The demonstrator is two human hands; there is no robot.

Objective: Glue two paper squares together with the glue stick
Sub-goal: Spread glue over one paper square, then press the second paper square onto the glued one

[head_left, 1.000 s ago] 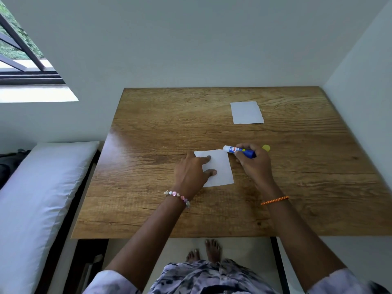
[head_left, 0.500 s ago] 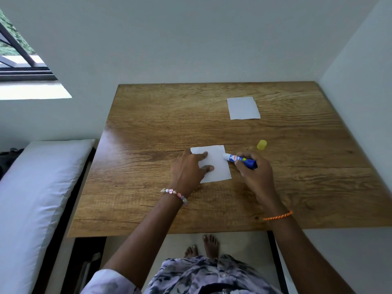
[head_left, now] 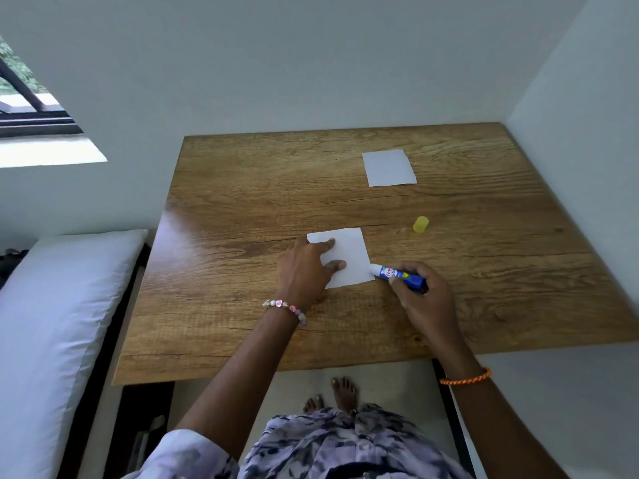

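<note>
A white paper square (head_left: 352,254) lies near the middle of the wooden table (head_left: 242,209). My left hand (head_left: 306,269) presses straight fingers on its left part. My right hand (head_left: 420,295) grips a blue glue stick (head_left: 397,274), uncapped, with its white tip at the paper's lower right edge. A second white paper square (head_left: 389,167) lies flat at the back of the table. The yellow cap (head_left: 420,224) lies on its side to the right of the near paper.
White walls close the table's back and right sides. A bed with a white pillow (head_left: 52,323) runs along the left. My bare feet (head_left: 333,395) stand on the floor under the table's front edge.
My right hand has drawn the glue stick from the paper's upper right edge down toward me along its right side to the lower right edge. My left hand stays pressed on the paper.
</note>
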